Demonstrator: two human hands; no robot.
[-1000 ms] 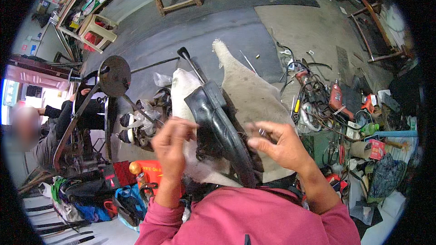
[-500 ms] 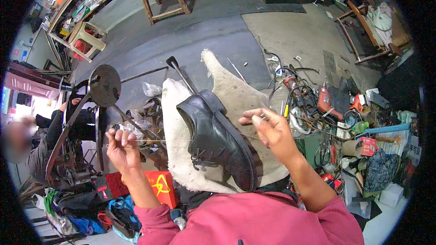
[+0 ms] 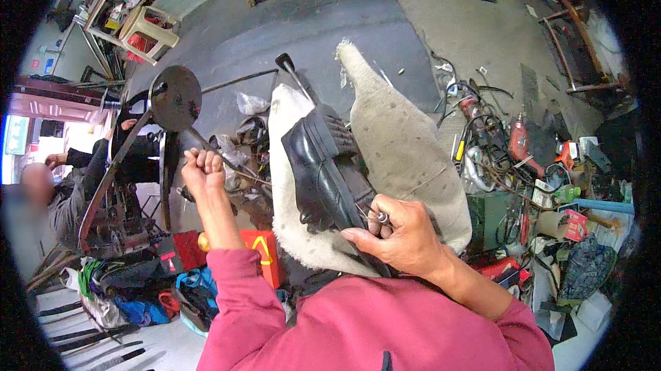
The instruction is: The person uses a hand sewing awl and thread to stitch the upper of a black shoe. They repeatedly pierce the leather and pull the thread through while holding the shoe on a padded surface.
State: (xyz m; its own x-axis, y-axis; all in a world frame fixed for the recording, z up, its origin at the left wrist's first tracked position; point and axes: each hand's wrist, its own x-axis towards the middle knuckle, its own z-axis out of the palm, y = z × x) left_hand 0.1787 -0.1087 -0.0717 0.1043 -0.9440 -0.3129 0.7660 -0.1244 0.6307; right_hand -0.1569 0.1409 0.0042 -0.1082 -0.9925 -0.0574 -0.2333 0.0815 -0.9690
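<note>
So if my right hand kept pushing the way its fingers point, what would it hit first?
Your right hand points up-left with a small metal tool. It would most likely meet the black shoe first, already right at the fingertips, lying on the pale cloth.

the right hand [image 3: 406, 237] covers the heel end of the black shoe [image 3: 323, 171], and what small metal tool its grip pinches is too small to tell. the left hand [image 3: 203, 171] is a closed fist; any thread in it cannot be made out. the pale cloth [image 3: 406, 157] hides the lap beneath. the clutter of tools [image 3: 509, 157] on the floor blurs together near the rim.
</note>
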